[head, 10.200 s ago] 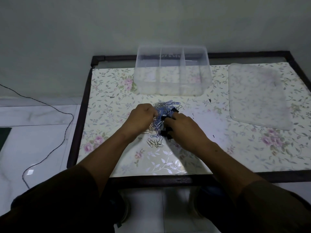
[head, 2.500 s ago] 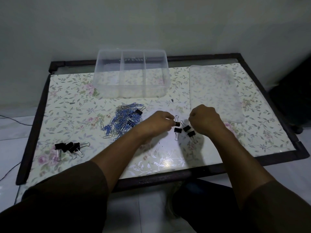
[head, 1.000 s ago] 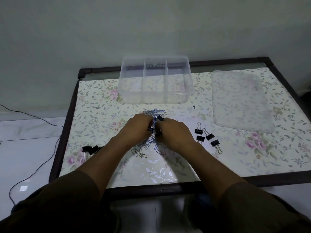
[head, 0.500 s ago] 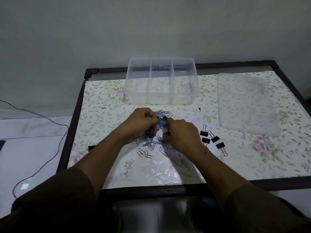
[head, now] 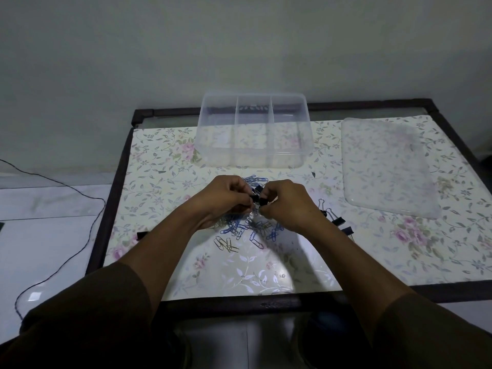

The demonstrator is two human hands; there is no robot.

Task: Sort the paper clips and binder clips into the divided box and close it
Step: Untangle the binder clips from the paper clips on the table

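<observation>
Clear divided box (head: 254, 134) at table's far edge, three compartments, contents unclear; lid (head: 387, 166) flat to its right. Left hand (head: 226, 198) and right hand (head: 287, 205) each pinching black binder clip (head: 258, 199) above paper clip pile (head: 247, 229). More binder clips (head: 336, 221) beside right wrist.

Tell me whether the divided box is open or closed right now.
Open. The divided box has no cover, so its two dividers show from above, and its clear lid lies flat on the table to its right.
</observation>
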